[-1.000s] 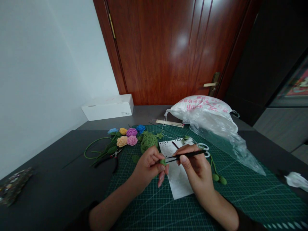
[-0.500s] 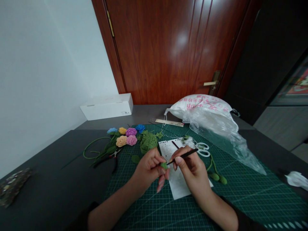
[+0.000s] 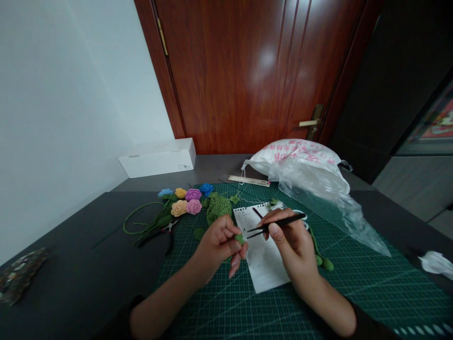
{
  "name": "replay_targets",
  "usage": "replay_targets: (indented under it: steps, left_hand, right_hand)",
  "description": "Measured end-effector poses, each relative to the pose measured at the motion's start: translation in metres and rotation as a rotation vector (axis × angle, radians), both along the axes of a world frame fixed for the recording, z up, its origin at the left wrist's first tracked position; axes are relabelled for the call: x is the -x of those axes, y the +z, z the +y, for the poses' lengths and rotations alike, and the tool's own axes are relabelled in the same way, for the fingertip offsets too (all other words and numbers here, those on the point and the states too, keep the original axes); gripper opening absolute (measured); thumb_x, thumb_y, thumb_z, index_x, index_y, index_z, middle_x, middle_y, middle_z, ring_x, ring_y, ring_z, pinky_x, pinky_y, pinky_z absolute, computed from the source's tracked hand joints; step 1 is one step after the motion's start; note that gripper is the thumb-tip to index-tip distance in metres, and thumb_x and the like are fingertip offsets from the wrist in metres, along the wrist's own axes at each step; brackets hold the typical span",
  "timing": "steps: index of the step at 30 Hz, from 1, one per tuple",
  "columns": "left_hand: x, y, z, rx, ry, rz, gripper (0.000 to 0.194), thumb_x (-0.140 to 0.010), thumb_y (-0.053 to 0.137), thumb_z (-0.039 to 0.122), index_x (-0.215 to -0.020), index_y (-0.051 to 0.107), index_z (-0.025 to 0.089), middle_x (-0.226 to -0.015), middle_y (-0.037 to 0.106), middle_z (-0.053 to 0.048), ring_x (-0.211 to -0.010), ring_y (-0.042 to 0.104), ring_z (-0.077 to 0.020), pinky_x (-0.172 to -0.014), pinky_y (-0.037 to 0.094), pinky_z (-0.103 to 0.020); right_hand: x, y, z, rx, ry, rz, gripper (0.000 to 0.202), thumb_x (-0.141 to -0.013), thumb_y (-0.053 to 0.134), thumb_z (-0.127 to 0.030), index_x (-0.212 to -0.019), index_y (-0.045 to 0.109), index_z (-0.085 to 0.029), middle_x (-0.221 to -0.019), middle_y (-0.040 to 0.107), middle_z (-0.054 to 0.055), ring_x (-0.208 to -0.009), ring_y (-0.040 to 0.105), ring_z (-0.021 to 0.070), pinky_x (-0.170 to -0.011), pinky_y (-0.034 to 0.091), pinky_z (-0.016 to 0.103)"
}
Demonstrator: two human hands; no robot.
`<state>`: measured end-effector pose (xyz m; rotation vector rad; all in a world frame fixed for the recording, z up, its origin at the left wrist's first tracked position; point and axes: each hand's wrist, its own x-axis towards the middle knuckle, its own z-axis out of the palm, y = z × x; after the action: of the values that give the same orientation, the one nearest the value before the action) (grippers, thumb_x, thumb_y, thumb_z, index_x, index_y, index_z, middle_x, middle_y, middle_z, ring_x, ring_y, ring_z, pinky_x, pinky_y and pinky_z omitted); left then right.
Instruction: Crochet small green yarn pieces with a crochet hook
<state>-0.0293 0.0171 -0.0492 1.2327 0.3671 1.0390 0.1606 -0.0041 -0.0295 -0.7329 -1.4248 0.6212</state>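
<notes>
My left hand (image 3: 220, 240) pinches a small green crocheted piece (image 3: 239, 239) between thumb and fingers, above the green cutting mat (image 3: 219, 302). My right hand (image 3: 295, 238) holds black tweezers (image 3: 283, 222); their two tips are spread apart, just right of the green piece and not touching it. Beneath my hands lies a written notepad sheet (image 3: 265, 269), with a dark pen-like stick (image 3: 257, 213) on its upper part. Beyond my left hand rests a ball of green yarn (image 3: 218, 208). White scissors (image 3: 302, 215) are mostly hidden behind my right hand.
Crocheted flowers (image 3: 193, 206) and pliers (image 3: 170, 225) lie at the left. A white box (image 3: 159, 158) stands at the back left. Behind the mat are a ruler (image 3: 248, 180) and a white bag (image 3: 300, 158) with clear plastic. Green stems (image 3: 327, 263) lie at the right.
My right hand has moved right and slightly up, taking the tweezers off the green piece; their tips have opened. The white fluff by the sheet's top is now largely hidden.
</notes>
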Motion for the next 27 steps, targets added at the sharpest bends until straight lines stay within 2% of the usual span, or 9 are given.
replay_targets:
  steps: [6,12,18,21,24,27]
  left_hand:
    - [-0.001,0.001,0.000,-0.007,-0.008,-0.011,0.022,-0.092,0.069,0.019,-0.095,0.047,0.021,-0.071,0.073,0.002,-0.040,0.055,-0.0062,-0.035,0.048,-0.014]
    - [-0.002,0.000,0.000,0.001,-0.027,-0.022,0.021,-0.092,0.068,0.018,-0.095,0.048,0.021,-0.072,0.073,0.001,-0.039,0.054,-0.0061,-0.035,0.048,-0.014]
    - [-0.001,-0.001,-0.001,0.035,-0.091,-0.025,0.015,-0.095,0.066,0.021,-0.098,0.051,0.021,-0.066,0.070,0.003,-0.037,0.045,-0.0036,-0.034,0.044,-0.012]
    - [-0.001,0.001,-0.003,0.049,-0.124,-0.027,0.016,-0.094,0.067,0.025,-0.096,0.052,0.020,-0.073,0.072,0.000,-0.038,0.043,-0.0028,-0.033,0.043,-0.011]
    - [-0.001,0.003,-0.005,0.075,-0.145,-0.033,0.019,-0.091,0.071,0.026,-0.095,0.053,0.020,-0.084,0.074,-0.004,-0.039,0.043,-0.0022,-0.032,0.042,-0.012]
    - [-0.001,0.002,-0.008,0.134,-0.164,-0.041,0.022,-0.089,0.074,0.025,-0.093,0.053,0.020,-0.075,0.070,-0.001,-0.039,0.042,-0.0032,-0.032,0.042,-0.012]
  right_hand:
    - [0.004,-0.002,0.000,-0.064,0.003,-0.036,0.009,-0.100,0.058,-0.023,-0.096,0.066,-0.023,-0.086,0.066,0.002,-0.078,0.063,0.0160,-0.068,0.049,0.029]
    - [0.003,-0.002,-0.002,-0.038,0.004,-0.012,0.010,-0.099,0.060,-0.024,-0.092,0.068,-0.023,-0.082,0.068,0.001,-0.073,0.063,0.0154,-0.067,0.049,0.028]
    - [0.002,-0.003,0.007,0.168,0.177,0.074,0.018,-0.097,0.063,-0.036,-0.087,0.067,-0.022,-0.076,0.064,0.000,-0.060,0.059,0.0137,-0.060,0.047,0.027]
    - [0.002,-0.003,0.011,0.229,0.301,0.113,0.022,-0.097,0.064,-0.039,-0.083,0.065,-0.021,-0.069,0.061,-0.002,-0.056,0.057,0.0122,-0.058,0.047,0.026]
    - [0.005,-0.005,0.011,0.239,0.349,0.121,0.021,-0.097,0.063,-0.038,-0.085,0.064,-0.022,-0.070,0.062,-0.002,-0.054,0.057,0.0120,-0.056,0.047,0.026]
    - [0.010,-0.009,0.006,0.159,0.312,0.051,0.017,-0.099,0.060,-0.036,-0.088,0.063,-0.023,-0.075,0.064,0.000,-0.058,0.059,0.0135,-0.055,0.047,0.026]
